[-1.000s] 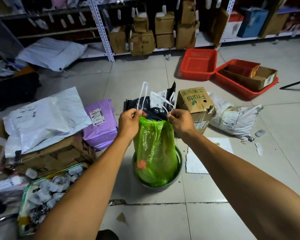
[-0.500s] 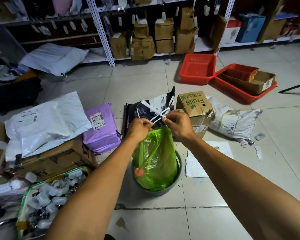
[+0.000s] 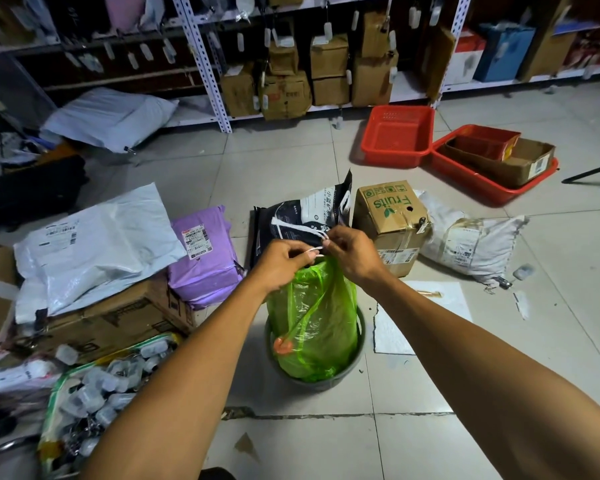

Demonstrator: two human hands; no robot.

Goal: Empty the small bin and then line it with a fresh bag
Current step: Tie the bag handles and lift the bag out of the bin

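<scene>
Both hands, left (image 3: 284,263) and right (image 3: 352,252), pinched the white drawstrings (image 3: 314,251) above the translucent green bag (image 3: 314,320) standing in the grey round bin (image 3: 359,344); cinching tight before lifting looked wisest.

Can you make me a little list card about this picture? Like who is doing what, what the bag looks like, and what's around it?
place: tiled floor by storage shelves
bin: small grey bin, standing on the floor
bag: green bag, gathered at the top, bottom inside the bin
strings: white drawstrings at the bag's neck
left hand: pinches the strings
right hand: pinches the strings
behind the bin: Fruits box, black packet
to the left: purple parcel
farther back: red basket
</scene>
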